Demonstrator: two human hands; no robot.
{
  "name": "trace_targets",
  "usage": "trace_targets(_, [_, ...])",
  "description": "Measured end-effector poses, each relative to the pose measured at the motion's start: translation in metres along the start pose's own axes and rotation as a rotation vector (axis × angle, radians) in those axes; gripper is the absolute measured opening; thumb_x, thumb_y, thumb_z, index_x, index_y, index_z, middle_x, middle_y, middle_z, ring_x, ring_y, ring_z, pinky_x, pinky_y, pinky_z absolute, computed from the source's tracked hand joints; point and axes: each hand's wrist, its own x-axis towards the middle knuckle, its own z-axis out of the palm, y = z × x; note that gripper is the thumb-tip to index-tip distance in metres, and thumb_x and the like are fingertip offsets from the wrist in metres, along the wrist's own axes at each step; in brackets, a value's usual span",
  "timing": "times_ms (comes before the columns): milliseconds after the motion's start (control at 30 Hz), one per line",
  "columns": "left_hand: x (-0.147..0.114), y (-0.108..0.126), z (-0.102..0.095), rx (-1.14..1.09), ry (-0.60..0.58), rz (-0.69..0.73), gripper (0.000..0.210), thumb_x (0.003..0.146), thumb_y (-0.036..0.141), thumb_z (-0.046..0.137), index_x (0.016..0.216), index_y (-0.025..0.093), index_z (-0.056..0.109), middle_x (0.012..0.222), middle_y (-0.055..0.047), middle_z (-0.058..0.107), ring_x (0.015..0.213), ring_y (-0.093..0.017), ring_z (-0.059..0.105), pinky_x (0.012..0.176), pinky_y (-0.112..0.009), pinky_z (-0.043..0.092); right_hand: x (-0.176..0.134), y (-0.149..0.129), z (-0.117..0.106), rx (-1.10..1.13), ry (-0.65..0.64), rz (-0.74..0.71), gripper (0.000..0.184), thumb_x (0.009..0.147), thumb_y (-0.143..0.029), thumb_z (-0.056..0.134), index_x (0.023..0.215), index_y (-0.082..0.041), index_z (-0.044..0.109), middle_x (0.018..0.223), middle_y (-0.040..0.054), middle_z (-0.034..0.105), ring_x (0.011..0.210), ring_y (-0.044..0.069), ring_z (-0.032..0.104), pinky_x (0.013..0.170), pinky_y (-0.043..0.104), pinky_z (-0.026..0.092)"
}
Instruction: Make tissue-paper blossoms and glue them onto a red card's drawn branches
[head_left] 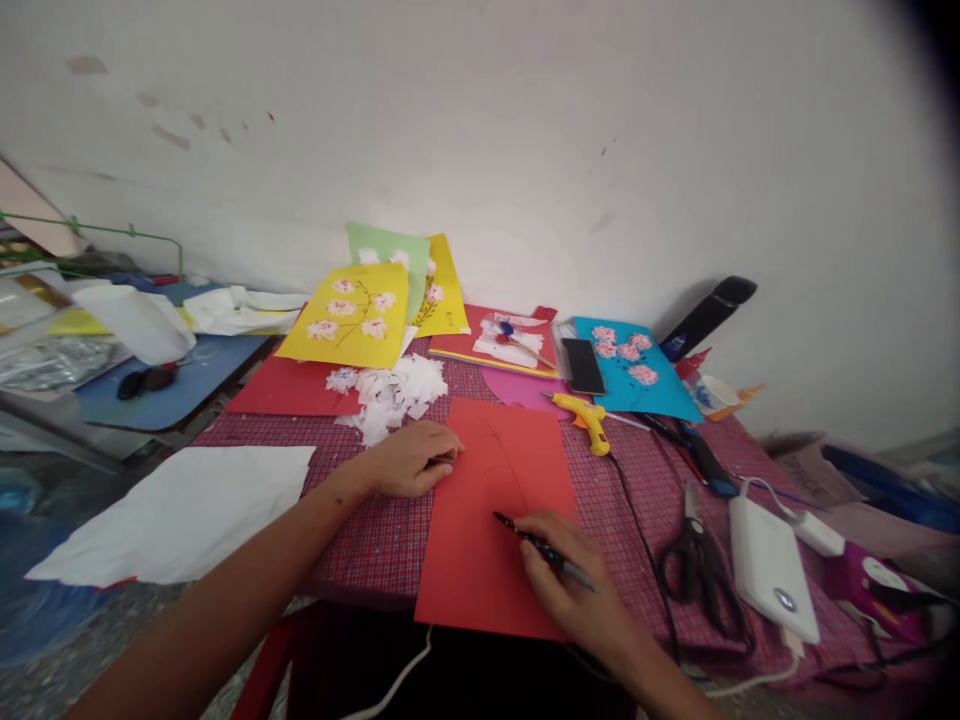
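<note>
A red sheet of paper [480, 560] lies on the table in front of me, with thin dark curved lines drawn on its upper half. My right hand [574, 575] grips a black pen [551, 553], its tip at the middle of the sheet just below the lines. At the sheet's left edge rests my left hand [416, 460], fingers curled. Something small and dark shows between those fingers, too hidden to name. Torn white tissue [401, 395] is heaped just beyond the left hand. A yellow glue gun [589, 420] lies right of the sheet.
Yellow cards with tissue flowers [352, 350] lean at the back. A blue flower card [667, 385] and a phone [583, 366] lie back right. Scissors [701, 570] and a white power bank [772, 565] lie at right, cables nearby. A white cloth [187, 510] is at left.
</note>
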Motion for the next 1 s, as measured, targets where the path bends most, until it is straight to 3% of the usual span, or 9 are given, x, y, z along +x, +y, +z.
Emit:
trace_targets(600, [-0.001, 0.0, 0.001, -0.014, -0.011, -0.011, 0.005, 0.088, 0.019, 0.049, 0.092, 0.021, 0.052, 0.109, -0.008, 0.065, 0.103, -0.023, 0.058, 0.097, -0.04, 0.041, -0.004, 0.001, -0.001, 0.005, -0.038, 0.009, 0.018, 0.09, -0.015, 0.051, 0.103, -0.022, 0.063, 0.089, 0.0042, 0.069, 0.078, 0.017, 0.064, 0.07, 0.03, 0.05])
trace_targets(1000, [-0.001, 0.0, 0.001, -0.015, -0.003, -0.012, 0.008, 0.087, 0.017, 0.049, 0.093, 0.02, 0.053, 0.109, -0.008, 0.066, 0.103, -0.022, 0.059, 0.097, -0.039, 0.041, -0.003, 0.012, -0.001, -0.054, 0.058, 0.067, 0.017, 0.088, -0.017, 0.054, 0.099, -0.022, 0.065, 0.086, 0.004, 0.07, 0.076, 0.017, 0.066, 0.069, 0.029, 0.051])
